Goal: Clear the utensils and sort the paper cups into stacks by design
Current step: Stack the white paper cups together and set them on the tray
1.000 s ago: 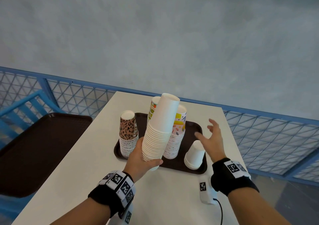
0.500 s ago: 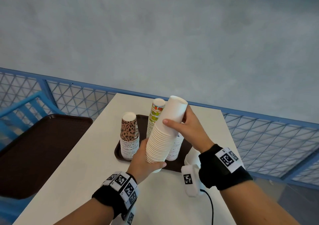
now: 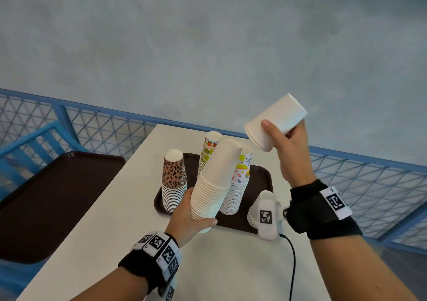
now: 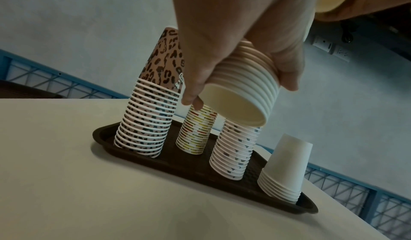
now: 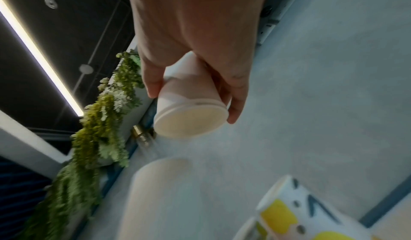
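My left hand (image 3: pixel 193 217) grips the lower end of a tall stack of plain white cups (image 3: pixel 213 180), tilted and held just above the table's near side of the brown tray (image 3: pixel 263 178). In the left wrist view the same stack (image 4: pixel 244 89) shows its open mouth. My right hand (image 3: pixel 287 143) holds a single white cup (image 3: pixel 275 122) raised up and to the right of the stack, mouth pointing down-left; the right wrist view shows that cup (image 5: pixel 189 108). On the tray stand a leopard-print stack (image 3: pixel 173 180), two colourful patterned stacks (image 3: pixel 209 150) (image 3: pixel 238 185) and a short white stack (image 4: pixel 286 171).
A second brown tray (image 3: pixel 53 199) lies on a blue chair to the left. The white table (image 3: pixel 115 231) ends at a blue mesh railing (image 3: pixel 369 185) behind and right. A black cable (image 3: pixel 293 266) runs from my right wrist camera over the table.
My right hand took hold of the top white cup, pulled it off the tall stack and lifted it up to the right. The left hand kept the stack nearly still.
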The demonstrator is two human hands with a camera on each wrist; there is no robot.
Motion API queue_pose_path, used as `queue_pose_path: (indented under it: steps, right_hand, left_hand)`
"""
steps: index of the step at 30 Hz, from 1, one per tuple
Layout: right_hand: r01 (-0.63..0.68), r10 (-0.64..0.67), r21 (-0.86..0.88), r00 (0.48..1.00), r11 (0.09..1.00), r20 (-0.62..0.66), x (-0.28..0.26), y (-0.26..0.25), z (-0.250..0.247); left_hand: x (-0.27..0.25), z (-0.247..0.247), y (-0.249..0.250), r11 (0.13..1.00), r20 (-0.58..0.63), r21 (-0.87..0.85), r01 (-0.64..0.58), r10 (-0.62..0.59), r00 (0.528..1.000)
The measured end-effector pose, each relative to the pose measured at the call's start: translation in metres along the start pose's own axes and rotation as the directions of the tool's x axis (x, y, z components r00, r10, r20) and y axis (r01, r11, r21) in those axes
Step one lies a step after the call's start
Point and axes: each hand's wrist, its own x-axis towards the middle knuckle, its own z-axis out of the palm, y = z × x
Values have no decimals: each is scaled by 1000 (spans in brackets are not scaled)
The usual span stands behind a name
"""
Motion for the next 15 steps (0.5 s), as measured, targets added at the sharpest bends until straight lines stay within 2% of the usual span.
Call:
queue_pose_path:
  steps: [4, 9, 15]
  right_hand:
    - [-99, 86, -202, 994, 974, -72, 2, 40, -33]
    - [-272, 236, -463, 962, 844, -136, -18, 99, -53]
    - [-370, 365, -512, 924, 775, -114, -34, 139, -64]
  left_hand:
    - [3, -1, -1, 1000, -17, 4, 8, -8, 1000]
    - [6, 1, -1, 1000, -24, -8, 4, -4, 1000]
    - [4, 5, 0, 1000, -17, -8, 4, -4, 1000]
